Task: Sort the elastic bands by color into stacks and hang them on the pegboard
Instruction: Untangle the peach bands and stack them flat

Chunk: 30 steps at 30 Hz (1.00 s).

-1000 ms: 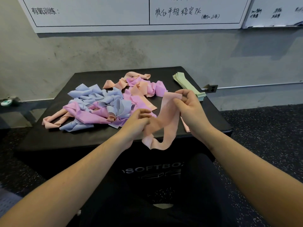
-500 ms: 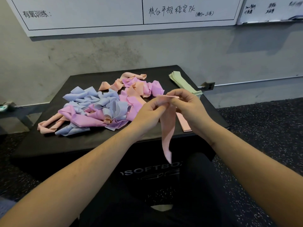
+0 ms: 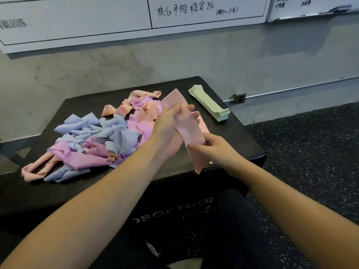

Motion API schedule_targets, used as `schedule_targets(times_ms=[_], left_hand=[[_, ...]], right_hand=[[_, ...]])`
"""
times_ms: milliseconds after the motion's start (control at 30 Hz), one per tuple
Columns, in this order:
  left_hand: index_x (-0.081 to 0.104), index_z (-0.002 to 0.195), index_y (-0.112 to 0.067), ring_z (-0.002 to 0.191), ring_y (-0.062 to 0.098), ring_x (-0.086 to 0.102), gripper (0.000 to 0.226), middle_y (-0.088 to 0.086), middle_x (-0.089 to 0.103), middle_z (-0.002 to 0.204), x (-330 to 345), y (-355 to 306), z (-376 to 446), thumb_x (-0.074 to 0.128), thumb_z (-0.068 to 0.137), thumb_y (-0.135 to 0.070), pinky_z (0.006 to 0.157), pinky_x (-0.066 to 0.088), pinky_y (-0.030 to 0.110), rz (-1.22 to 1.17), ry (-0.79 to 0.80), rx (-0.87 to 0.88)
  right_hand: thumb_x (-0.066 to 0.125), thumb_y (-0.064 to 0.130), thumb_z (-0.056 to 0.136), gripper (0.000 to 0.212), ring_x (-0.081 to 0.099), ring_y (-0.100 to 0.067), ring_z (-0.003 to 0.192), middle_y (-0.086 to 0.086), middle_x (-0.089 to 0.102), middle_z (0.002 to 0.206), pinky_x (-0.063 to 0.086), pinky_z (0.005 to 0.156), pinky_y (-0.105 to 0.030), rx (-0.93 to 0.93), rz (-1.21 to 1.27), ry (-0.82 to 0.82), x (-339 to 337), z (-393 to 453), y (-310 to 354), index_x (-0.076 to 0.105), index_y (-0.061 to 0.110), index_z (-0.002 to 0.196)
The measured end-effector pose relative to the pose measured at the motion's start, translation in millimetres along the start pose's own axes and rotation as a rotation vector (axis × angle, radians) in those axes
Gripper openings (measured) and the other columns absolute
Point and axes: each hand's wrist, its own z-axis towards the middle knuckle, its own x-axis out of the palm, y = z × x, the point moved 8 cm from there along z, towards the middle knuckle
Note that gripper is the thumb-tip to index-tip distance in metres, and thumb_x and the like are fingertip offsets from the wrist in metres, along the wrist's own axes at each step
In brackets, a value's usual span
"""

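A salmon-pink elastic band is stretched flat between both hands above the right part of the black box top. My left hand grips its upper part, fingers wrapped round it. Its lower end is pinched by my right hand, and the tail hangs below. Under it lies another flat salmon band. A tangled pile of blue, purple-pink and salmon bands covers the left and middle of the box. A neat stack of pale green bands lies at the back right.
The box front carries white lettering. Behind it is a grey wall with whiteboards and a metal rail with a bracket. Dark speckled floor lies to the right. No pegboard is in view.
The band hung down from both hands held close together. Now it is pulled out flat and slanted over the box, my left hand further back and my right hand nearer me.
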Motion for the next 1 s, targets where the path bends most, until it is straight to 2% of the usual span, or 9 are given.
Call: schedule_targets(times_ms=[67, 267, 367, 467, 533, 667, 767, 900, 1000], left_hand=[[0.061, 0.102, -0.006, 0.081, 0.022, 0.069, 0.022, 0.006, 0.072, 0.089, 1, -7, 10, 0.04, 0.106, -0.011, 0.081, 0.055, 0.04, -0.046, -0.034, 0.05], [0.047, 0.146, -0.005, 0.088, 0.016, 0.077, 0.04, 0.008, 0.068, 0.122, -14, -14, 48, 0.037, 0.108, -0.007, 0.076, 0.061, 0.036, -0.145, -0.11, 0.073], [0.049, 0.144, -0.005, 0.091, 0.02, 0.074, 0.038, 0.014, 0.065, 0.119, -21, -11, 69, 0.046, 0.106, -0.009, 0.075, 0.062, 0.038, -0.144, -0.169, 0.038], [0.052, 0.135, -0.014, 0.113, 0.027, 0.066, 0.032, 0.011, 0.064, 0.119, -29, -2, 92, 0.054, 0.104, -0.013, 0.098, 0.055, 0.049, -0.06, -0.203, 0.011], [0.056, 0.124, -0.02, 0.12, 0.027, 0.063, 0.022, 0.007, 0.065, 0.121, -33, 2, 102, 0.058, 0.102, -0.015, 0.1, 0.053, 0.05, 0.06, -0.248, 0.01], [0.06, 0.124, -0.022, 0.112, 0.021, 0.065, 0.026, 0.001, 0.069, 0.119, -38, 6, 120, 0.064, 0.099, -0.02, 0.076, 0.054, 0.033, 0.321, -0.302, 0.031], [0.061, 0.128, -0.024, 0.101, 0.019, 0.063, 0.032, 0.001, 0.068, 0.117, -42, 9, 133, 0.067, 0.097, -0.025, 0.075, 0.052, 0.03, 0.492, -0.324, 0.019], [0.058, 0.124, -0.026, 0.104, 0.02, 0.065, 0.028, 0.0, 0.066, 0.116, -45, 15, 151, 0.068, 0.097, -0.026, 0.092, 0.059, 0.038, 0.613, -0.359, -0.005], [0.056, 0.13, -0.022, 0.107, 0.021, 0.066, 0.036, 0.002, 0.064, 0.124, -44, 27, 166, 0.069, 0.096, -0.024, 0.093, 0.059, 0.04, 0.603, -0.34, -0.053]], right_hand=[[0.076, 0.027, 0.089, 0.019, 0.069, -0.015, 0.086, -0.01, 0.075, 0.1, 0.057, 0.088, -0.044, -0.014, -0.007, -0.02, -9, 4, -7, 0.073, 0.017, 0.106], [0.064, 0.011, 0.095, 0.023, 0.069, -0.02, 0.095, 0.002, 0.073, 0.106, 0.053, 0.086, -0.036, -0.052, -0.181, 0.023, -40, 7, -30, 0.065, 0.028, 0.11], [0.056, 0.001, 0.095, 0.037, 0.069, -0.029, 0.09, -0.013, 0.073, 0.107, 0.054, 0.081, -0.038, -0.04, -0.199, 0.019, -56, 7, -41, 0.059, 0.029, 0.118], [0.061, 0.009, 0.097, 0.041, 0.056, -0.018, 0.067, -0.02, 0.069, 0.084, 0.043, 0.065, -0.029, -0.039, -0.168, -0.05, -75, 7, -53, 0.051, 0.034, 0.128], [0.066, 0.013, 0.096, 0.042, 0.057, -0.017, 0.066, -0.015, 0.069, 0.078, 0.044, 0.067, -0.031, -0.057, -0.132, -0.102, -87, 8, -59, 0.053, 0.036, 0.129], [0.073, 0.016, 0.091, 0.011, 0.069, -0.015, 0.084, -0.005, 0.076, 0.091, 0.053, 0.076, -0.027, -0.044, -0.17, -0.131, -100, 14, -69, 0.075, 0.024, 0.099], [0.065, 0.007, 0.096, 0.024, 0.067, -0.001, 0.091, 0.007, 0.075, 0.102, 0.05, 0.078, -0.012, -0.03, -0.165, -0.084, -103, 14, -72, 0.075, 0.028, 0.099], [0.046, -0.015, 0.093, 0.051, 0.063, 0.01, 0.072, 0.01, 0.068, 0.111, 0.046, 0.062, -0.008, -0.02, -0.203, 0.034, -105, 11, -76, 0.066, 0.023, 0.12], [0.058, -0.009, 0.093, 0.049, 0.067, 0.005, 0.088, 0.017, 0.067, 0.111, 0.049, 0.075, -0.009, -0.068, -0.216, 0.015, -109, 16, -81, 0.066, 0.034, 0.115]])
